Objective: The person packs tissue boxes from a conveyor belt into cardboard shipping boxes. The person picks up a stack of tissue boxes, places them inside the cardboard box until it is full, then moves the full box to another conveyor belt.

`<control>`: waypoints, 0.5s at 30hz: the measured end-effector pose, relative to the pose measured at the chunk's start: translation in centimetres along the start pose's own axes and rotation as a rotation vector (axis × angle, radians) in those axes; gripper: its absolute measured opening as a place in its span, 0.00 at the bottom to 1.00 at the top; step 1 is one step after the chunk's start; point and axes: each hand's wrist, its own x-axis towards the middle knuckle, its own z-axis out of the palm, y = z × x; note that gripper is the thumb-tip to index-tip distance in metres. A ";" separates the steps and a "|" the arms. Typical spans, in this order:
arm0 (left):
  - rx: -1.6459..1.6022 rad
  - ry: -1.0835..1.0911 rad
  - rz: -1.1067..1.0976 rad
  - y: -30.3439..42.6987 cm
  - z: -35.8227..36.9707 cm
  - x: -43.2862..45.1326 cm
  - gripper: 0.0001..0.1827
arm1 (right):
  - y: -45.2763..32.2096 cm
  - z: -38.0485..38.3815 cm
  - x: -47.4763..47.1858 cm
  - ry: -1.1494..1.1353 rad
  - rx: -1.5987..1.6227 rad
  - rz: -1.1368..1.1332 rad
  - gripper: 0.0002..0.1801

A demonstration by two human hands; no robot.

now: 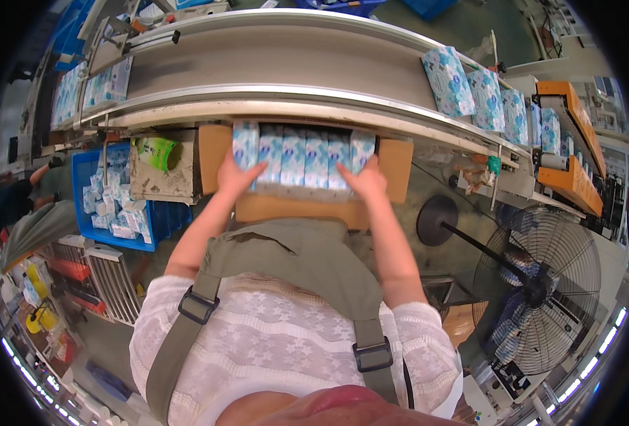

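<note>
Before me is an open cardboard carton [298,209], its side flaps folded outward and another flap towards me. At its mouth sits a row of blue-and-white floral packs [294,160], apparently tissues, standing side by side. My left hand [237,174] grips the left end of this row, thumb laid across its near face. At the opposite end my right hand [366,180] holds on in the same way, thumb pointing inward. The packs' lower part and the carton's inside are mostly hidden.
A conveyor [282,58] with metal rails runs beyond the carton, bearing matching packs [449,81] at right and a group [106,84] at left. A blue crate [153,242] holds loose packs. A green container [157,153] lies on a worn box. A pedestal fan [538,290] stands right.
</note>
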 end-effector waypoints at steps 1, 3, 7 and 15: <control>0.156 -0.026 -0.092 3.4 -0.5 0.6 0.56 | -0.5 -1.8 2.1 -0.165 -0.045 0.004 0.67; 0.173 -0.039 -0.047 2.9 -0.4 0.6 0.61 | 0.0 -1.3 1.8 -0.064 -0.044 -0.022 0.69; 0.361 0.089 0.514 1.2 -1.7 -4.0 0.65 | 1.3 -1.0 -3.4 0.223 -0.375 -0.428 0.68; 0.707 -0.460 -0.083 8.5 -0.3 8.4 0.54 | -5.3 -4.5 7.5 -0.231 -0.462 -0.236 0.53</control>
